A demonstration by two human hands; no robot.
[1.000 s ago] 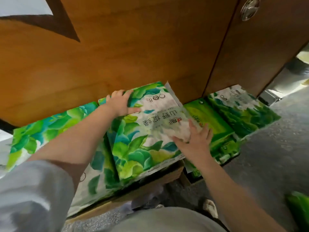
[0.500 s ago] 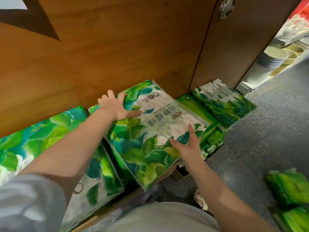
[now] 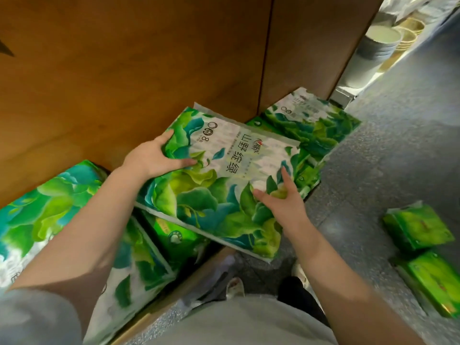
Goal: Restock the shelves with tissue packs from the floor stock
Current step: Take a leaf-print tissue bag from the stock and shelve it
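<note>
The big tissue pack (image 3: 224, 180) lies tilted against the wooden cabinet (image 3: 139, 70), long axis running from cabinet toward the person. The left hand (image 3: 154, 158) grips its cabinet-side edge; the right hand (image 3: 281, 202) presses flat, fingers spread, on its near face.

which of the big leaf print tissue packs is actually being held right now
The middle leaf-print pack, tilted: the left hand grips its edge, the right hand rests on it.

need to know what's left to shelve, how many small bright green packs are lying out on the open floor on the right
2: one small green pack lies on the grey floor at right, another just nearer, partly cut off by the frame edge. More may lie out of view.
</note>
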